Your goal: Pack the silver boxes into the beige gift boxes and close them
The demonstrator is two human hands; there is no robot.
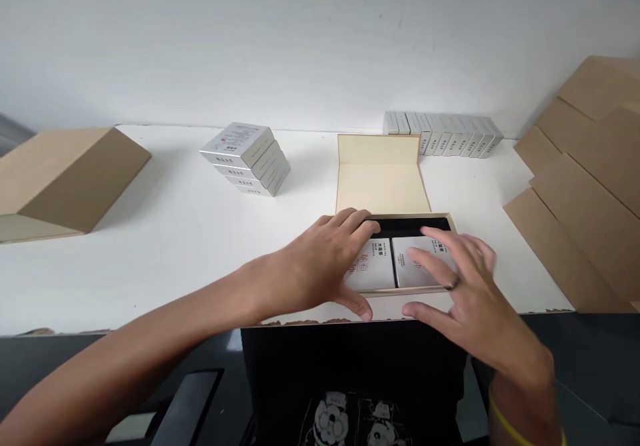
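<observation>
An open cream gift box [400, 291] lies near the table's front edge, its hinged lid [383, 186] folded back. Inside, two silver-white tea boxes, the left one [376, 269] and the right one [411, 275], lie side by side with red and black print. A dark strip of the interior [400, 226] shows behind them. My left hand [323, 259] arches over the left end, its thumb spread out by the front edge. Over the right tea box hovers my right hand [473, 293], a ring on one finger, fingers apart and slightly blurred; contact there is unclear.
A stack of several silver tea boxes [247, 159] stands left of centre. More line the wall in a row [450, 136], behind the lid. A closed tan box [75, 179] sits far left. Overlapping brown cardboard pieces [590, 213] occupy the right side.
</observation>
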